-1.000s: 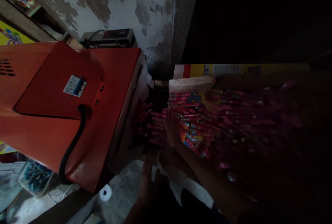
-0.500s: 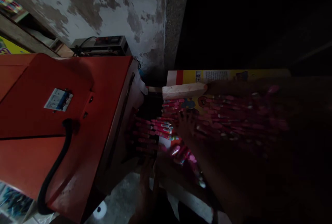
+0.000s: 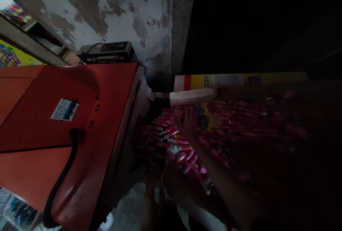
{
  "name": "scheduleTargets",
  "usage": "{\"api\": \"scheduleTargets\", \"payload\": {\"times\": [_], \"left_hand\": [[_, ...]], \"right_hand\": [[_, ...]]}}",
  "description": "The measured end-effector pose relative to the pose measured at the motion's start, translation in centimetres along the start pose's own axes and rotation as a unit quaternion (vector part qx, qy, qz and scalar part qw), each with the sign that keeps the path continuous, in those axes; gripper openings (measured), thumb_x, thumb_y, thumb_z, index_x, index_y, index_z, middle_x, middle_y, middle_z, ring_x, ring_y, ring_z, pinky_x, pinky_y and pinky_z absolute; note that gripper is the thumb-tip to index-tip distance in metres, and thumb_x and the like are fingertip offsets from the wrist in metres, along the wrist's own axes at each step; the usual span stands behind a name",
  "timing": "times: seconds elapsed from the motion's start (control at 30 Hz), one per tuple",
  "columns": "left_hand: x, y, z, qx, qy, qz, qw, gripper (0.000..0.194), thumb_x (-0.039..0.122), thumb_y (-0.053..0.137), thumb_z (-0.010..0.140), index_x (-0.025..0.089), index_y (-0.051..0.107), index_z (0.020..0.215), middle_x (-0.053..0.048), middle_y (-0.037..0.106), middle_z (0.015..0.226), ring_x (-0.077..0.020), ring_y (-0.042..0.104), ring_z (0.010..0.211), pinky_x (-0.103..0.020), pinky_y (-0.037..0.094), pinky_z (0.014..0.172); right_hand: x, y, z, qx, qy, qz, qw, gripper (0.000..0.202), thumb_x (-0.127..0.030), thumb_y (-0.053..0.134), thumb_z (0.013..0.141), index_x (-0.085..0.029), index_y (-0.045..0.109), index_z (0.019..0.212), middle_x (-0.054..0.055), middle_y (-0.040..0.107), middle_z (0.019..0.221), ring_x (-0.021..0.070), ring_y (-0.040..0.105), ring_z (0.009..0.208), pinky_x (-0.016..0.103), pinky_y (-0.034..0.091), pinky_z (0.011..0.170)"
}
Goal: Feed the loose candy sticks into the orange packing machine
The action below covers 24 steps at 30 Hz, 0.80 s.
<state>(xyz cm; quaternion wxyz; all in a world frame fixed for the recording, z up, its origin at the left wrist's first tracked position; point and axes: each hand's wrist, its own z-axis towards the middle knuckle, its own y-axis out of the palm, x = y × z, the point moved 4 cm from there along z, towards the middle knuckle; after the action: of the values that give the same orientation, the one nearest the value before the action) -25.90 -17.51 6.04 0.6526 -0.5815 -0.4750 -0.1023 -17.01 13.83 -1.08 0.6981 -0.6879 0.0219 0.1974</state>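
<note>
Dimly, the spread right hand (image 3: 187, 122) is covering slender pink pens (image 3: 170, 130); beyond a long pale bar (image 3: 192, 96), yellow cardboard (image 3: 198, 80) is bearing unreadable print (image 3: 227, 80); left hand's (image 3: 151, 185) grip unclear.

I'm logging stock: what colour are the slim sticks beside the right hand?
The slim sticks are mostly pink; head view shows it.

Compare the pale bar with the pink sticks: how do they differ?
The pale bar is a single, thicker piece; the pink sticks are many and slim. The bar looks mostly plain and whitish, while the sticks are pink, some with lighter or coloured patches. The right hand is on or just over some sticks, while the bar lies just beyond its fingertips. Both are elongated.
</note>
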Motion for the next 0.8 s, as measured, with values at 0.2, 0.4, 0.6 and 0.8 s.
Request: {"api": "scheduleTargets", "payload": {"times": [0.2,0.4,0.6,0.8], "left_hand": [[-0.8,-0.3,-0.5,0.003,-0.043,-0.002,0.999,0.046,0.036,0.044,0.097,0.022,0.045,0.141,-0.014,0.053,0.142,-0.0253,0.051,0.131,-0.043,0.048,0.104],[-0.9,-0.8,-0.4,-0.001,-0.056,-0.008,0.998,0.05,0.037,0.047,0.096,0.024,0.041,0.145,-0.014,0.051,0.144,-0.0269,0.049,0.133,-0.046,0.047,0.105],[0.5,0.0,0.7,-0.012,-0.026,-0.035,0.999,0.042,0.035,0.041,0.099,0.022,0.049,0.138,-0.014,0.052,0.143,-0.0257,0.046,0.136,-0.045,0.046,0.107],[3.7,-0.2,2.1,-0.031,-0.001,-0.04,0.999,0.047,0.031,0.043,0.099,0.025,0.041,0.145,-0.01,0.047,0.148,-0.0241,0.04,0.14,-0.044,0.043,0.111]], "right_hand": [[-2.5,2.8,1.8,-0.035,-0.031,0.023,0.999,0.073,-0.053,0.036,0.094,-0.007,0.031,0.15,0.024,0.023,0.157,0.0396,0.02,0.144,0.054,0.024,0.112],[-2.6,-0.3,-1.2,-0.013,-0.075,0.062,0.995,0.067,-0.049,0.031,0.096,-0.011,0.027,0.152,0.018,0.024,0.158,0.0314,0.017,0.147,0.051,0.024,0.115],[4.2,-2.9,-9.2,-0.007,-0.013,-0.048,0.999,0.081,-0.063,0.046,0.087,-0.011,0.035,0.149,0.024,0.015,0.159,0.0436,0.017,0.144,0.061,0.023,0.111],[1.0,0.0,-8.5,-0.038,-0.02,-0.052,0.998,0.083,-0.065,0.046,0.086,-0.02,0.028,0.153,0.017,0.013,0.161,0.044,0.016,0.144,0.065,0.02,0.109]]}}
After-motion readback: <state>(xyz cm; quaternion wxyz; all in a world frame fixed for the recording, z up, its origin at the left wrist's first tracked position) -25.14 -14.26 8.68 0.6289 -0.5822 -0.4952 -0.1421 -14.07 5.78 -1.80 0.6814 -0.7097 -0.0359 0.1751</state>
